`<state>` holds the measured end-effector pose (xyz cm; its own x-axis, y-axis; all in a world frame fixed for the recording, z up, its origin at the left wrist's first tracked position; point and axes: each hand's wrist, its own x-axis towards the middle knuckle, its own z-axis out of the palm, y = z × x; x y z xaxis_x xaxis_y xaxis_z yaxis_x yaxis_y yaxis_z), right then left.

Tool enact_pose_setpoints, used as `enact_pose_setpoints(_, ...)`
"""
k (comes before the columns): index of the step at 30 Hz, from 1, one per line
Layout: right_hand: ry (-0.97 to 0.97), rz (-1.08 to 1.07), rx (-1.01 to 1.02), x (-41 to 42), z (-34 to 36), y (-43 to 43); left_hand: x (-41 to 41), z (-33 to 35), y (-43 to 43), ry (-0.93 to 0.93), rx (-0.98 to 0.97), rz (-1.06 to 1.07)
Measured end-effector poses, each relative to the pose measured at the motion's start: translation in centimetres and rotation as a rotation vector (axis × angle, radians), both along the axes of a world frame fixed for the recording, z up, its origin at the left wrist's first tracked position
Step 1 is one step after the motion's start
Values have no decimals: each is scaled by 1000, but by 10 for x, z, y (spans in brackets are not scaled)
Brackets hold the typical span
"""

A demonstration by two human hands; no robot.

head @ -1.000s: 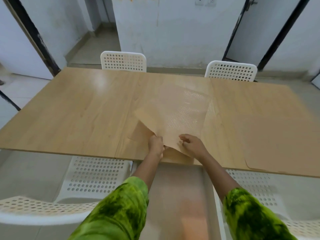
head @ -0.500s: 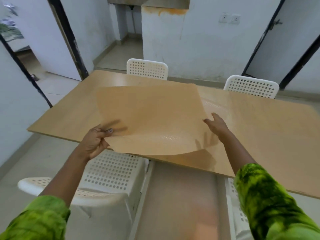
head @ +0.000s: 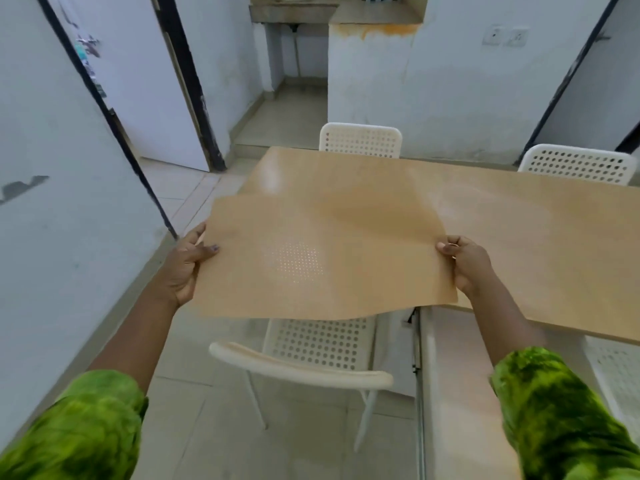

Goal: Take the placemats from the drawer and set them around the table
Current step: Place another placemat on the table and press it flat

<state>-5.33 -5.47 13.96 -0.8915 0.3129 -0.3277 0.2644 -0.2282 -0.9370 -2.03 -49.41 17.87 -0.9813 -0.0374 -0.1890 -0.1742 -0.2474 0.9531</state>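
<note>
the placemat [head: 329, 258] is up off the table [head: 526, 216] now. a second ago it lay flat on the wood with both hands close together, picking at its near corner; half a second ago it was already lifted. now it hangs spread wide between the two hands, a thin tan sheet with a slight wave in it.

the left hand [head: 185, 268] pinches the left edge, thumb on top and fingers tucked under. the right hand [head: 465, 263] pinches the right edge the same way, thumb over, fingers curled beneath; earlier those fingers lay straighter along the edge. the hands are now well apart, the full width of the sheet.

the sheet hovers over the table's near left corner, and its near edge sags above the seat of the white perforated chair [head: 318, 341] pushed in there. a patch of small light dots shows through the middle of it.

the view has swung left since before: more of the doorway [head: 166, 109] shows, and the two far chairs [head: 360, 140] sit further right. green sleeves [head: 93, 427] cover both forearms.
</note>
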Motion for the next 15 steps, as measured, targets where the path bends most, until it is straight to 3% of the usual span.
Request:
enact_pose_setpoints(7,31,-166,-69,-24,1,-68,-40,7,-37,1,-19,142)
enact_pose_setpoints(15,-9,-271,-110,-73,-22,-104,-131,-7,-61,-46,-298,83)
